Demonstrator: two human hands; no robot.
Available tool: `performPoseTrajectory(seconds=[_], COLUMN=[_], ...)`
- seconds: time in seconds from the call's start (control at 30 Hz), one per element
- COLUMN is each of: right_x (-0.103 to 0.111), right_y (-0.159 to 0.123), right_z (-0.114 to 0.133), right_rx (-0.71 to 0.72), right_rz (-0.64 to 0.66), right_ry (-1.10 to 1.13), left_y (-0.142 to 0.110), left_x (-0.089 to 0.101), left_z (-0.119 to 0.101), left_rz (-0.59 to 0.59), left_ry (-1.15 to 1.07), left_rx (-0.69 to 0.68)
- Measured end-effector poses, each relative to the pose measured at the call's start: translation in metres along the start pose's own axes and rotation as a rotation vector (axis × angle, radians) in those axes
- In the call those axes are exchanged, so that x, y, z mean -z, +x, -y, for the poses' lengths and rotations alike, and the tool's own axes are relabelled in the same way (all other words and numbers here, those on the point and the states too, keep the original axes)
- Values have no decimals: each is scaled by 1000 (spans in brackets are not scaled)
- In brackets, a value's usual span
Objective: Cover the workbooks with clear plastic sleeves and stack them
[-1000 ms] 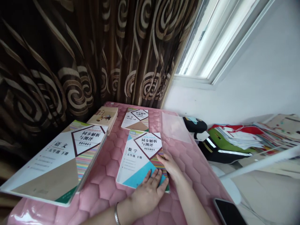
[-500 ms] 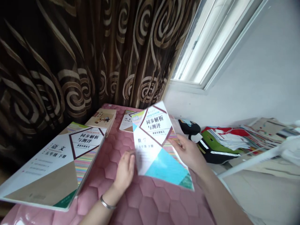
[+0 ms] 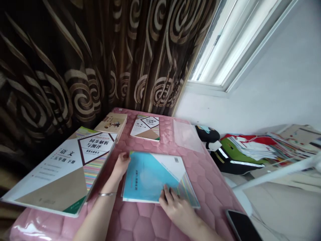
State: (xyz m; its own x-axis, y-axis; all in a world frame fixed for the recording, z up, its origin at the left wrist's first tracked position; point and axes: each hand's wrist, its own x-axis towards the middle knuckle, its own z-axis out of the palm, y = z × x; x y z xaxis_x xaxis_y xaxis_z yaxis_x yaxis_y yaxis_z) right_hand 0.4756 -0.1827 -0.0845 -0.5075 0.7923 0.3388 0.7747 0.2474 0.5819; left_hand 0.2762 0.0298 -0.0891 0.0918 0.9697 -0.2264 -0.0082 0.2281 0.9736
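Note:
A workbook [image 3: 147, 179] in a clear cover lies on the pink padded surface in front of me, its blue and white back cover facing up. At its far left corner, my left hand [image 3: 122, 164], wearing a silver bangle, has its fingers curled on the edge. My right hand [image 3: 177, 206] rests on the near edge, fingers spread over the blue cover. Left of my left arm lies a large Chinese-language workbook [image 3: 67, 170], front cover up. A smaller-looking workbook [image 3: 146, 128] lies farther back, beside a stack of tan books [image 3: 111, 122].
Under the books is a pink quilted-pattern surface [image 3: 160, 221]. A clear plastic sheet [image 3: 187, 135] lies at its far right, and a phone [image 3: 243, 226] at its near right edge. Beyond are a green and black bag [image 3: 233, 155] and papers. A patterned curtain [image 3: 140, 57] hangs behind.
The workbook came down from the air onto the pink surface and turned over, front cover to blue back cover. My right hand moved from its right edge to its near edge.

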Motion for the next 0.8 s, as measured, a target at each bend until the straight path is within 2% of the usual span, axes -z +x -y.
performPoseTrajectory(seconds=[0.2, 0.37, 0.53, 0.63, 0.8], right_x=[4, -1, -3, -3, 1], right_y=[-8, -17, -22, -23, -25], right_z=[7, 6, 8, 6, -5], right_rx=[-37, -66, -66, -67, -102], right_rz=[20, 4, 13, 7, -11], right_ry=[47, 124, 116, 131, 272], left_y=[-3, -6, -18, -20, -19], left_x=[-8, -11, -9, -3, 4], left_z=[3, 1, -5, -8, -14], left_rz=[1, 42, 91, 40, -35], left_ry=[268, 417, 684, 804, 848], left_rx=[-186, -214, -342, -358, -352])
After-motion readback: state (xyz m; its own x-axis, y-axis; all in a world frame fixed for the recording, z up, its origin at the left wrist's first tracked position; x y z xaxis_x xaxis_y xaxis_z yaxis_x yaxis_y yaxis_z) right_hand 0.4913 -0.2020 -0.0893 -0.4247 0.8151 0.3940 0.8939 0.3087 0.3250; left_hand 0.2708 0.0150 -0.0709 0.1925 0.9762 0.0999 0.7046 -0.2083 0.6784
